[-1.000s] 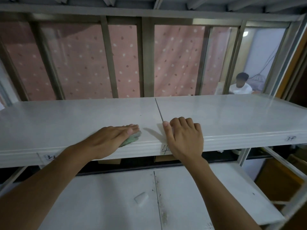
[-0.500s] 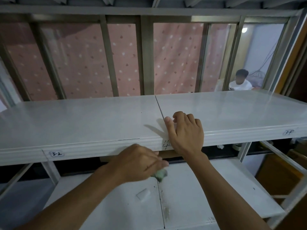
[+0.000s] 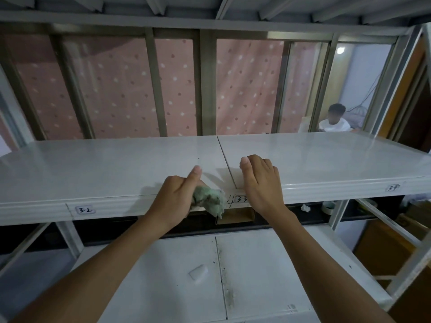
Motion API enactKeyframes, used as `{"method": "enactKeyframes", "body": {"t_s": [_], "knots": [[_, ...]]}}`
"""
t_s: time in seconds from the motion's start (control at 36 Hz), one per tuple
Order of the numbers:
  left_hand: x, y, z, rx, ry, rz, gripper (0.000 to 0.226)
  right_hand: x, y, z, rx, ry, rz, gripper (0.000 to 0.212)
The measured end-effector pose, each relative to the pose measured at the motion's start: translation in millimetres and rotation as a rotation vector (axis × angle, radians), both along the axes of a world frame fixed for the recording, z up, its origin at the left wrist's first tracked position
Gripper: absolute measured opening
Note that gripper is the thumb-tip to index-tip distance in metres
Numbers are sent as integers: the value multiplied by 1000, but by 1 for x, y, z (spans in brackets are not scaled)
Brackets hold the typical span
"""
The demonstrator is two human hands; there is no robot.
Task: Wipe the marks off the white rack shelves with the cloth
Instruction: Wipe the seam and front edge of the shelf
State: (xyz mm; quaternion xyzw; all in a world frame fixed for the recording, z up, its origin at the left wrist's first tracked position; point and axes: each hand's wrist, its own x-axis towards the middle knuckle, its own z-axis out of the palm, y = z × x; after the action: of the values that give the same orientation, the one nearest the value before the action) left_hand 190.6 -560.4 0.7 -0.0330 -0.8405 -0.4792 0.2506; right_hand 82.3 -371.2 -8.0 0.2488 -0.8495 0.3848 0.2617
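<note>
At the near edge of the upper shelf (image 3: 105,164), the left hand (image 3: 173,199) has its grip clenched round a bunched green cloth (image 3: 208,200), thumb pointing up. The cloth lies against the shelf's ribbed front lip, just left of the label 3-3 (image 3: 241,199) and touching a black pen scrawl (image 3: 230,199) that it partly covers. The right hand (image 3: 261,183) rests over the same edge just right of the seam (image 3: 227,164) between the two panels. Its grip is released, with thumb flat, fingers loosely bent and fingertips hidden behind the knuckles. To left and right the shelf top runs bare and wide, as far as the window bars at the back. A label 3-2 (image 3: 85,210) sits further left on the lip; the one at far right is too blurred to read. Below, the lower shelf (image 3: 163,276) carries a small white block (image 3: 198,272) and dark specks along its own seam. Its near edge is cut off by both forearms and the frame. Under the lip, a cardboard box (image 3: 235,216) is mostly hidden in shadow.
</note>
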Motion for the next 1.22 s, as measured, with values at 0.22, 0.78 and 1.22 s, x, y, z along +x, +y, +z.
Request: {"method": "enactKeyframes", "body": {"t_s": [0.22,0.78,1.22], "knots": [[10,-5,4,-131,149,50,70,32,5,24,-81,-184,359,34],[17,6,-4,-46,133,-111,93,65,-15,48,8,-802,784,30],[39,-61,-2,-457,273,281,3,48,8,66,261,-127,224,26]]}}
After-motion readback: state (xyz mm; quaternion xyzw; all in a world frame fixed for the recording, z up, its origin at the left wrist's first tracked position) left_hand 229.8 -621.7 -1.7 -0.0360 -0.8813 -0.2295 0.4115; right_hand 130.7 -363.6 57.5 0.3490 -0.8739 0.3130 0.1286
